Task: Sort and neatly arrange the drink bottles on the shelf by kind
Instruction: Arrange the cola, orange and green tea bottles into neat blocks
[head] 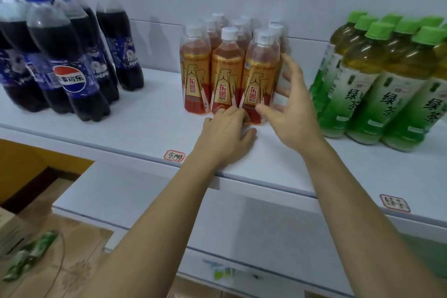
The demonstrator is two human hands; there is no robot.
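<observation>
Head view: cola bottles (72, 60) far left, energy-drink bottles (227, 72) mid-shelf (150, 118), green tea bottles (377, 84) right. Our left hand (225, 138) touches their bases, right hand (290, 104) flanks them, both loose, gripping nothing. Full, rigid, slick; we'd grip mid-label.

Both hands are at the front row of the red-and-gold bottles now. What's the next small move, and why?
Probably nudge the front-right energy drink bottle back and left, level with its two row-mates. It stands slightly forward of them and tilts a little, while the right hand cups its side and the left hand touches the row's base. The cola bottles and green tea bottles already stand grouped apart.
</observation>
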